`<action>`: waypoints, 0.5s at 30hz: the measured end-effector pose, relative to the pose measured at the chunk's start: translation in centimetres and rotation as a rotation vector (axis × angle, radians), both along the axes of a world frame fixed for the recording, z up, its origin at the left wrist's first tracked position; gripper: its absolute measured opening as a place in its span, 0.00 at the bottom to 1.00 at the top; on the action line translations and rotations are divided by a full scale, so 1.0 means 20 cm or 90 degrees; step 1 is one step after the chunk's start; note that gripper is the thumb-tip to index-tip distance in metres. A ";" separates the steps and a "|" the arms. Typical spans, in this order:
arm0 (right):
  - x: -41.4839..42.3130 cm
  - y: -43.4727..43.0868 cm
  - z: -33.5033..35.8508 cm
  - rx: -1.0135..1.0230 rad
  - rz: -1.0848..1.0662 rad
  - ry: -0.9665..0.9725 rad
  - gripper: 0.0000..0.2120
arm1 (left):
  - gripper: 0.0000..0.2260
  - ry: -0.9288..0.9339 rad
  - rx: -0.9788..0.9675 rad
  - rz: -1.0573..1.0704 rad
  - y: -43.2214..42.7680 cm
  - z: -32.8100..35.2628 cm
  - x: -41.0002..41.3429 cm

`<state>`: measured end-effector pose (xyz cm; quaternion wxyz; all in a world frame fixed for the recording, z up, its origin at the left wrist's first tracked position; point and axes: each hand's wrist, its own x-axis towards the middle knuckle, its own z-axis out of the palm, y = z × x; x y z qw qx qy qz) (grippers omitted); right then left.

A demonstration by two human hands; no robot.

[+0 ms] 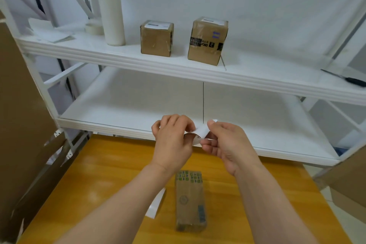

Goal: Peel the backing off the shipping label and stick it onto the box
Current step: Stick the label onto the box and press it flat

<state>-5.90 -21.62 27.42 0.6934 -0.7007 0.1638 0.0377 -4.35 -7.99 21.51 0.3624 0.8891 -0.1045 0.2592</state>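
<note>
A white shipping label is pinched between both hands above the far edge of the orange wooden table. My left hand grips its left side with the fingertips. My right hand holds its right side, a curled white corner showing above the thumb. Whether the backing has come apart from the label I cannot tell. Below the hands, a long brown cardboard box lies flat on the table with printed tape across its far end. A white sheet lies just left of it, partly hidden by my left forearm.
White shelving stands behind the table. Its upper shelf carries two labelled brown boxes, a white bottle, a tape roll, papers and a dark tool. Big cardboard cartons flank the table at left and right.
</note>
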 end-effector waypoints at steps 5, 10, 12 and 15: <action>0.00 -0.01 0.04 0.010 -0.009 0.006 0.11 | 0.05 0.247 -0.385 -0.077 0.02 0.06 0.00; -0.02 -0.02 0.06 -0.094 0.007 0.003 0.08 | 0.03 0.325 -0.572 -0.128 0.03 0.10 0.00; -0.02 -0.02 0.05 -0.162 0.012 -0.021 0.04 | 0.03 0.344 -0.610 -0.119 0.02 0.11 0.00; -0.03 -0.02 0.05 -0.222 0.030 -0.060 0.04 | 0.07 0.365 -0.663 -0.101 0.01 0.12 0.01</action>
